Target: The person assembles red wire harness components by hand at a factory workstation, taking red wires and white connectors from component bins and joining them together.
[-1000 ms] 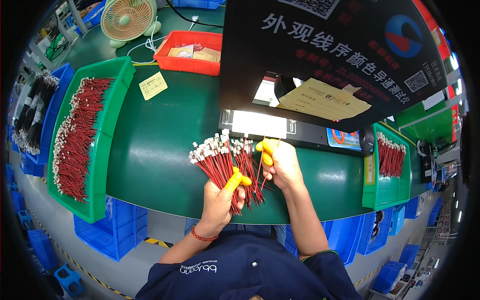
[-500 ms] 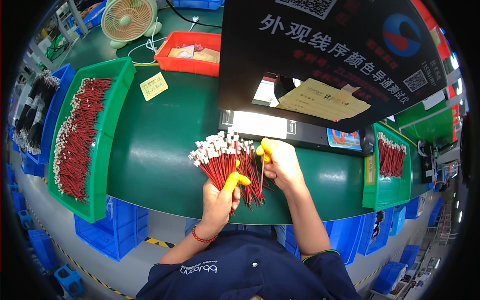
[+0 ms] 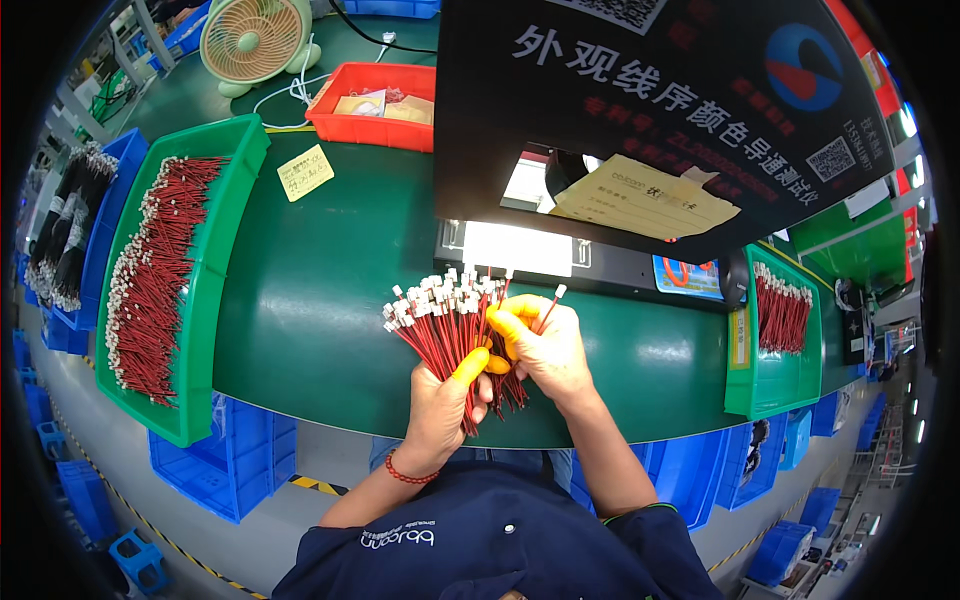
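Observation:
Closed round a fanned bundle of thin red-and-black cables (image 3: pixel 438 338) with white connectors is my left hand (image 3: pixel 436 408), its thumb in a yellow finger cot. The connectors point away from me and the loose wire ends hang toward me. My right hand (image 3: pixel 552 350), also with yellow finger cots, pinches at the bundle's right side, close to the left thumb. One cable (image 3: pixel 547 312) rises from behind the right fingers, its white connector standing apart from the others. Exactly which wires the right fingertips grip is hidden.
Green trays of similar cables stand left (image 3: pixel 232 230) and right (image 3: pixel 740 375) on the green table (image 3: pixel 330 300). A black test machine (image 3: pixel 640 130) rises ahead, its base behind the bundle. Farther back are a red bin (image 3: pixel 370 130) and a fan (image 3: pixel 250 40). A yellow note (image 3: pixel 305 172) lies leftward.
My right hand has moved left and in against the bundle. A single cable's connector now shows above its fingers. The left hand keeps its hold, nearly in place.

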{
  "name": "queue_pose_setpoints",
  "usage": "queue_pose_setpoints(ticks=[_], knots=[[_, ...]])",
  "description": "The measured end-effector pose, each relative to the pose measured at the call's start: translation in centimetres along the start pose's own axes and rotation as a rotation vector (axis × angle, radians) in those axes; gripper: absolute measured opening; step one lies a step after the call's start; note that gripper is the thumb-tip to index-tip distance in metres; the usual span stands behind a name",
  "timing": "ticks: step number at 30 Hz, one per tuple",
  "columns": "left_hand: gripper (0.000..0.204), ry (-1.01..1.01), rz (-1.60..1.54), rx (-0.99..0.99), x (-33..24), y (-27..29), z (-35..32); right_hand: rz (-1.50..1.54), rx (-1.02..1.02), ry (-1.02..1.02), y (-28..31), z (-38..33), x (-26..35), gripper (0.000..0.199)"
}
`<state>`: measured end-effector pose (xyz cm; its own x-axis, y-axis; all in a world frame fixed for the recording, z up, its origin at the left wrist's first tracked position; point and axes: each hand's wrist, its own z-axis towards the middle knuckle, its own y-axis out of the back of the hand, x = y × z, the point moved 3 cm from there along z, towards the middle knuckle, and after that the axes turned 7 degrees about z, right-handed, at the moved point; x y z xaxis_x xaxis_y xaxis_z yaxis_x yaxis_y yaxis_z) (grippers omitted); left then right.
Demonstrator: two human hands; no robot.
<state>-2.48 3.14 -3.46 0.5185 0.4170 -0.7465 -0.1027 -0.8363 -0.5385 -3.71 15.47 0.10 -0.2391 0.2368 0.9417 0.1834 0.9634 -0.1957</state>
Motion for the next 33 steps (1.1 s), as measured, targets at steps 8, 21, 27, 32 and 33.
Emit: queue_pose_setpoints(ticks=[8, 21, 27, 32, 33], knots=[[0.014, -0.008, 0.059, -0.034, -0.4, 0.3, 0.0, -0.039, -0.193, 0.008, 2.1, 1.1, -0.4, 0.027], [0.014, 0.009, 0.039, -0.041, -0.5, 0.2, -0.1, -0.533, -0.131, 0.341, 0.8, 0.2, 0.7, 0.019], [0.015, -0.008, 0.009, -0.086, -0.4, -0.4, 0.0, 0.018, 0.062, 0.021, 0.9, 0.2, -0.2, 0.021], [0.016, -0.033, 0.058, -0.053, -1.1, -0.1, -0.2, 0.437, 0.063, -0.254, 1.6, 1.5, -0.8, 0.023], [0.015, -0.03, 0.034, -0.036, -1.0, -0.1, -0.2, 0.436, 0.062, -0.253, 1.8, 1.6, -0.9, 0.023]])
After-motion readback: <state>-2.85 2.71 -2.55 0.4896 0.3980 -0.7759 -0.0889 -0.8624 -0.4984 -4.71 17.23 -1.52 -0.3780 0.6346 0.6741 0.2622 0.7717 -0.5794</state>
